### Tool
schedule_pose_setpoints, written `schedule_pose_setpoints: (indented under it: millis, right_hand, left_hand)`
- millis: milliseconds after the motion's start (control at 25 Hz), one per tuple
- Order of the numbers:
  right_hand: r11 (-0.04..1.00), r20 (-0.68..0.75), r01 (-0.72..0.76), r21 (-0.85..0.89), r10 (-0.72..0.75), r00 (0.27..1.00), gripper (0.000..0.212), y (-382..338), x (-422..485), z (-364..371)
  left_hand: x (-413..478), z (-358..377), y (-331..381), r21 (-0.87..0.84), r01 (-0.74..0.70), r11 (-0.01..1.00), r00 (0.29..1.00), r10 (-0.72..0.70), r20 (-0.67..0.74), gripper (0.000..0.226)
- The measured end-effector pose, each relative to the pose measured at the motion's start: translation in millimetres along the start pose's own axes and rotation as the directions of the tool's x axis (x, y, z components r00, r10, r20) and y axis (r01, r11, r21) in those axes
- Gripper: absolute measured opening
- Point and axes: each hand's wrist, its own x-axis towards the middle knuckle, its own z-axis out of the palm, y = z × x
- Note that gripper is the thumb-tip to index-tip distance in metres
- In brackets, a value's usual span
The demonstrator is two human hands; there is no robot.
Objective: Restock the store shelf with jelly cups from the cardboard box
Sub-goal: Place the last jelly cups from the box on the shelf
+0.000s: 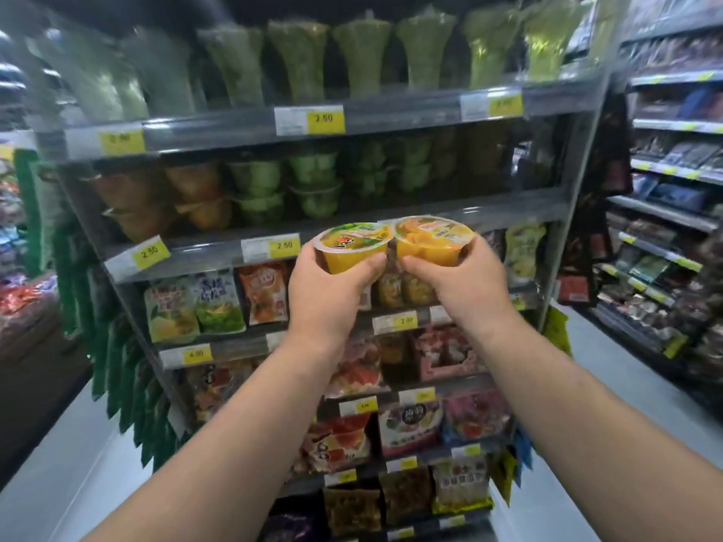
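Observation:
My left hand point(330, 295) grips a yellow jelly cup point(352, 244) with a green-topped lid. My right hand point(467, 283) grips a second jelly cup point(432, 238) with an orange lid. Both cups are held side by side, touching, in front of the edge of the shelf point(430, 219) that carries stacked jelly cups: orange ones point(195, 197) at the left and green ones point(289, 185) in the middle. The right part of that shelf is dark and blurred. No cardboard box is in view.
The shelf above holds tall green bags point(364, 52). Lower shelves hold snack packets point(219, 299) and price tags point(270, 248). Green packets hang down the unit's left end point(117, 365). Another shelving unit point(665, 228) stands at the right across a pale floor aisle point(626, 385).

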Motion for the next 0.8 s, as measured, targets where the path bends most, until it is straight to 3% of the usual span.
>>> schedule_pose_setpoints:
  millis: [240, 520, 800]
  right_hand:
    - [0.998, 0.009, 0.052, -0.027, -0.052, 0.999, 0.075, -19, 80, -18]
    - [0.992, -0.007, 0.024, -0.127, -0.026, 1.000, 0.074, -4, 144, -5]
    - [0.964, -0.033, 0.009, -0.264, -0.019, 0.999, 0.067, 12, 171, 15]
  left_hand:
    - [59, 56, 26, 0.059, -0.005, 0.998, 0.998, 0.009, -0.066, 0.077]
    - [111, 102, 12, 0.173, -0.009, 0.985, 0.975, 0.048, -0.217, 0.052]
    - [139, 120, -10, 0.423, 0.046, 0.905, 0.928, 0.119, -0.353, 0.057]
